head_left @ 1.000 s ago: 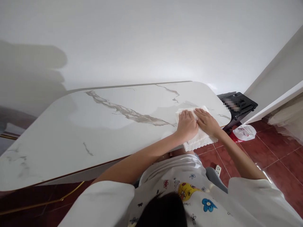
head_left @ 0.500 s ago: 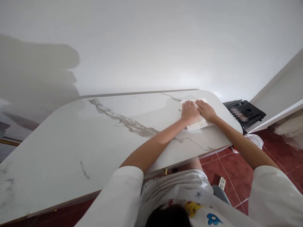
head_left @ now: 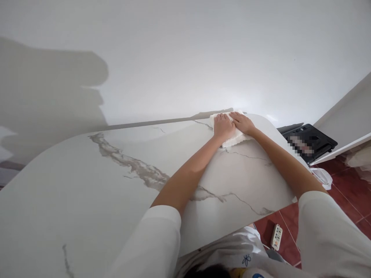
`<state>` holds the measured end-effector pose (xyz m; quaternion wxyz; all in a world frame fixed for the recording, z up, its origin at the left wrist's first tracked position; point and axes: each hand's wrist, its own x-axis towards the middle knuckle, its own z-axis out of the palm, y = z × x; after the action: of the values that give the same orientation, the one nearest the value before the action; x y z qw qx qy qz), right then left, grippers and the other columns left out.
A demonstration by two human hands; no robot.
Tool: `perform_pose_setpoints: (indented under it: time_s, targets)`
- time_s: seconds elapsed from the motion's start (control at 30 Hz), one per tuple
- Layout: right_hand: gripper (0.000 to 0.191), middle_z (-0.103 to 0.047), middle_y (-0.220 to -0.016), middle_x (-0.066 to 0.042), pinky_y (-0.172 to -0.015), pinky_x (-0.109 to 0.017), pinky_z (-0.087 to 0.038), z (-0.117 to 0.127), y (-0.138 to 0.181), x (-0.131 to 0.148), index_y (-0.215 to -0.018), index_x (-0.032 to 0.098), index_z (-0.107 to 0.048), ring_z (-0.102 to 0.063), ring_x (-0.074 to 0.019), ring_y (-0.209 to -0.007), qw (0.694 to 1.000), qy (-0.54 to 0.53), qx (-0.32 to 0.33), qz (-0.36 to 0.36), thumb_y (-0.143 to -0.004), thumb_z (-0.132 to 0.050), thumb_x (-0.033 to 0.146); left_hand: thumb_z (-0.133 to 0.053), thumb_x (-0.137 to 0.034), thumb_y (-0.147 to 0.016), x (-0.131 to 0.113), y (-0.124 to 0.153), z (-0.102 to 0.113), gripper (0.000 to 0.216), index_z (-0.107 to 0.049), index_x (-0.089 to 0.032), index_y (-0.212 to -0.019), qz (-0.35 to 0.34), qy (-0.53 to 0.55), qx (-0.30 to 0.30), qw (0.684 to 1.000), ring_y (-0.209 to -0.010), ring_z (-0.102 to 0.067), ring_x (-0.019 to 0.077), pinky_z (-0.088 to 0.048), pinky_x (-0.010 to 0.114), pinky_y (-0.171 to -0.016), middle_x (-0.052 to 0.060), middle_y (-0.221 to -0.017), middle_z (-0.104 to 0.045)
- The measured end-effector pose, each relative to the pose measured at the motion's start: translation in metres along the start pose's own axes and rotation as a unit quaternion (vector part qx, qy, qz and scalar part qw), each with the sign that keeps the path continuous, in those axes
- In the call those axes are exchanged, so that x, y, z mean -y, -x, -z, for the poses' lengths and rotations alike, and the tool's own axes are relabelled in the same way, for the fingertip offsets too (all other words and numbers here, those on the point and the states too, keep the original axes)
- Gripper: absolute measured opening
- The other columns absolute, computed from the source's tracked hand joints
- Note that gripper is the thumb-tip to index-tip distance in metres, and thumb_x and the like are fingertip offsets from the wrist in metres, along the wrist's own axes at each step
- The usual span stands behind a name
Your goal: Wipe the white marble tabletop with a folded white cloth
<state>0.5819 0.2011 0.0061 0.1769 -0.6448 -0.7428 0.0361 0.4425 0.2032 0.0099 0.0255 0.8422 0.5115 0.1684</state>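
Note:
A white cloth (head_left: 238, 138) lies pressed on the white marble-patterned tabletop (head_left: 110, 200) at its far edge, close to the wall. On the cloth's left part rests my left hand (head_left: 224, 126), fingers bent slightly over it. My right hand (head_left: 242, 122) sits beside it, touching or nearly touching, with the fingers pointing left across the cloth. Both hands hold the cloth down against the surface, and their palms and the cloth beneath them are hidden. Both arms reach well forward.
A pale wall (head_left: 185, 58) rises behind the tabletop's far edge. Past the right end stands a black case-like object (head_left: 321, 137), partly blurred out. A white power strip (head_left: 276, 236) and a white plastic bag (head_left: 322, 177) are on the red tiled floor (head_left: 346, 193).
Both hands and the cloth have slid away from me and slightly left, up to the tabletop's far edge. My view has leaned closer over the tabletop.

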Motion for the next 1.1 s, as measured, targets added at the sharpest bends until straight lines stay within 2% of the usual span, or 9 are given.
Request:
perform_pose_setpoints:
  time_s: [0.23, 0.4, 0.6, 0.77, 0.97, 1.1]
  targets:
    - [0.054, -0.041, -0.154, -0.001, -0.121, -0.042, -0.025, 0.005, -0.007, -0.029, -0.147, 0.018, -0.045, -0.031, -0.0229, -0.146, 0.999, -0.025, 0.007, -0.039, -0.095, -0.032, 0.03, -0.027, -0.027, -0.095, -0.017, -0.025, -0.011, 0.056, -0.045, 0.006, -0.136, -0.029, -0.018, -0.01, 0.999, -0.134, -0.042, 0.032, -0.027, 0.041, -0.114, 0.023, -0.142, -0.049]
    - [0.055, -0.04, -0.155, -0.002, -0.123, -0.041, -0.022, 0.012, 0.005, -0.048, -0.147, 0.017, -0.044, -0.029, -0.0222, -0.147, 0.998, -0.016, 0.0, -0.054, -0.095, -0.031, 0.029, -0.027, -0.027, -0.096, -0.037, -0.026, -0.014, 0.057, -0.043, 0.005, -0.14, -0.052, 0.003, -0.009, 0.999, -0.139, -0.037, 0.0315, -0.025, 0.042, -0.116, 0.023, -0.147, -0.045]
    - [0.056, -0.038, -0.156, -0.002, -0.123, -0.044, -0.022, 0.022, 0.034, -0.048, -0.148, 0.018, -0.043, -0.028, -0.0236, -0.147, 0.999, 0.0, 0.001, -0.053, -0.095, -0.029, 0.031, -0.025, -0.027, -0.096, -0.054, -0.003, -0.01, 0.059, -0.037, 0.003, -0.145, -0.06, 0.018, 0.004, 0.998, -0.144, -0.031, 0.031, -0.023, 0.044, -0.118, 0.02, -0.153, -0.038]
    - [0.052, -0.046, -0.151, 0.0, -0.121, -0.047, -0.026, 0.028, 0.064, -0.04, -0.144, 0.023, -0.047, -0.033, -0.0247, -0.145, 0.999, 0.004, -0.009, -0.043, -0.096, -0.03, 0.032, -0.023, -0.026, -0.097, -0.064, 0.021, -0.004, 0.057, -0.034, -0.002, -0.148, -0.086, 0.031, 0.022, 0.996, -0.146, -0.028, 0.0289, -0.023, 0.047, -0.119, 0.015, -0.156, -0.036]
    - [0.052, -0.043, -0.153, -0.003, -0.12, -0.046, -0.026, 0.031, 0.099, -0.026, -0.145, 0.022, -0.047, -0.032, -0.0238, -0.145, 0.999, 0.005, -0.012, -0.05, -0.096, -0.031, 0.032, -0.023, -0.024, -0.098, -0.072, 0.052, 0.002, 0.056, -0.036, 0.001, -0.147, -0.106, 0.027, 0.025, 0.994, -0.145, -0.031, 0.0272, -0.023, 0.04, -0.119, 0.017, -0.154, -0.038]
    - [0.053, -0.044, -0.153, -0.003, -0.12, -0.047, -0.027, 0.032, 0.121, -0.016, -0.145, 0.02, -0.046, -0.033, -0.0247, -0.145, 0.998, 0.017, -0.015, -0.054, -0.096, -0.03, 0.032, -0.026, -0.024, -0.097, -0.077, 0.073, 0.007, 0.057, -0.036, 0.001, -0.147, -0.114, 0.026, 0.038, 0.992, -0.144, -0.032, 0.0284, -0.024, 0.04, -0.119, 0.017, -0.155, -0.037]
